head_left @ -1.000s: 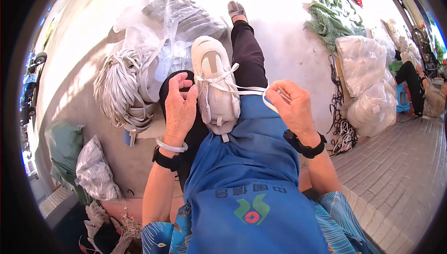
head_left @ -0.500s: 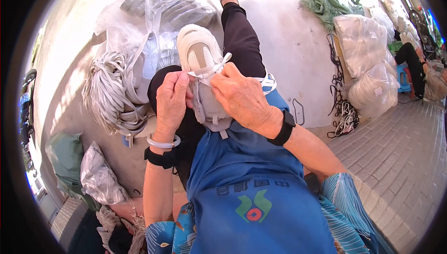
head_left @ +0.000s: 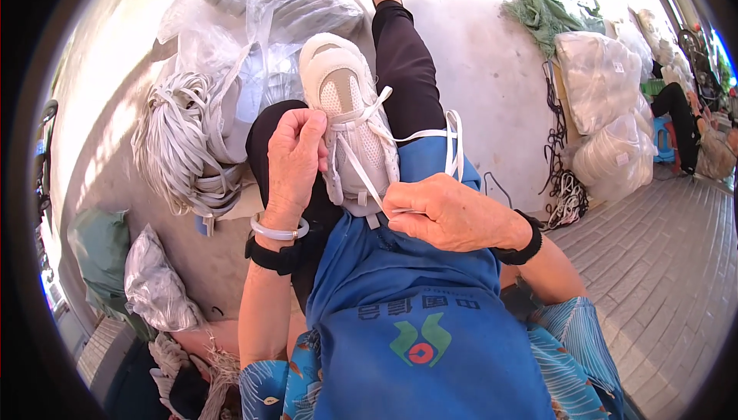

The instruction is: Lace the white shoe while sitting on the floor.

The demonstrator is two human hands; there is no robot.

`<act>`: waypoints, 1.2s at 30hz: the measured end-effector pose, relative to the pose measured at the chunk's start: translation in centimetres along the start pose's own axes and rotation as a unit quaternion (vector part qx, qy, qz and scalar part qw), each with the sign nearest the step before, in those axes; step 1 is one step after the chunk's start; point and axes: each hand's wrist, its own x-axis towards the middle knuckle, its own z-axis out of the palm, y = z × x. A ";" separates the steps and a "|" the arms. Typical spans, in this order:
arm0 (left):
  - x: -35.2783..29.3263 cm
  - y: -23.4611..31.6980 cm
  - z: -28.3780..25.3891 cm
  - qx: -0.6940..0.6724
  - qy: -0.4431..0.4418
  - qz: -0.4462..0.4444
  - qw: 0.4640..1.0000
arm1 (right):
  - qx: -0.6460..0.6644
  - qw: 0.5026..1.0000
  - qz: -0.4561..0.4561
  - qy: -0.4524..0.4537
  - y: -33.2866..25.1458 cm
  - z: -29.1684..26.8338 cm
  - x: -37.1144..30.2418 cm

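The shoe [head_left: 369,147] lies at the apron's [head_left: 407,266] far edge, long axis pointing away, heel nearest. The right hand [head_left: 453,216] has its fingers closed on a lace [head_left: 360,168] slanting back across the shoe, just beside the heel. The left hand [head_left: 296,151] is nearer the toe, fingertips bunched at the shoe's left side; whether they pinch lace, I cannot tell.

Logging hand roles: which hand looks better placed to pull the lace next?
Probably the right hand: it grips a lace stretched from the shoe; the left hand is at the shoe's edge.
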 end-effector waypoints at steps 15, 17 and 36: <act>-4.8 0.2 0.2 -0.083 -0.116 -0.144 0.979 | -0.221 0.925 -0.005 0.308 2.8 -0.9 1.8; -5.1 -0.1 -0.5 -0.116 -0.133 -0.146 0.974 | -0.242 0.927 0.013 0.285 3.6 -0.8 2.4; -5.3 1.6 2.0 -0.106 -0.154 -0.213 0.959 | -0.034 0.986 -0.092 -0.135 -1.5 5.2 -0.3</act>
